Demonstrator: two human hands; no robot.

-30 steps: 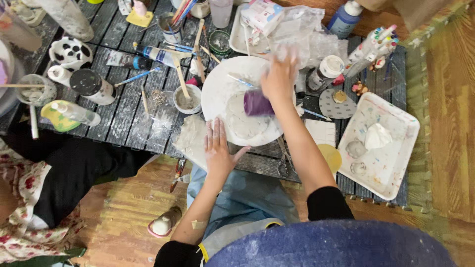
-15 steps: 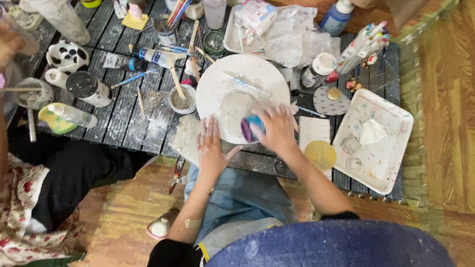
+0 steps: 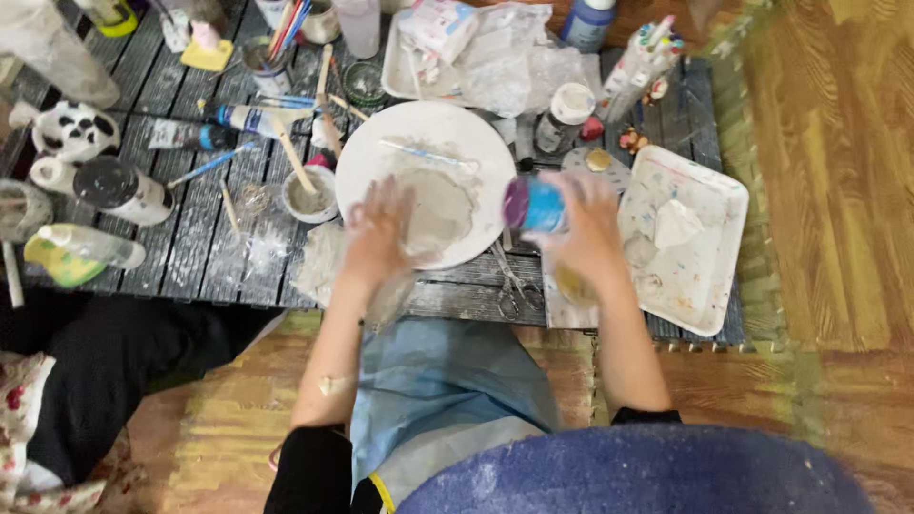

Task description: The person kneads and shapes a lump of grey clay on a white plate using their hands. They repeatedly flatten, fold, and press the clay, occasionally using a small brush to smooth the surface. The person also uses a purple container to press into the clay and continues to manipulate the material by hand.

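- Grip: right hand (image 3: 590, 233) wraps a small blue jar with purple lid (image 3: 535, 205), lying sideways, lid leftward, over the round white plate's (image 3: 381, 157) right rim.
- Left hand (image 3: 376, 233), fingers spread, presses the grey clay slab (image 3: 443, 205) flat, likely steadying it, near the dark slatted table's (image 3: 190, 257) front edge.
- Jar blurred; details unclear.

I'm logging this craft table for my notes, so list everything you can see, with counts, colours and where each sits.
Round plate: one, white, centre of table, grey clay smeared on it.
Small jar: one, blue with purple end, in the right hand.
Rectangular tray: one, white, paint-speckled, right side.
Small bowl: one, white, left of plate, stick in it.
Scissors: one pair, metal, front edge.
Brush cup: one, brushes inside, back.
Paint tubes: about two, white and blue, back left.
Table: one, grey slats.
Apron: one, pale blue, lap.
Left hand: on the plate's edge.
Right hand: holding the jar.
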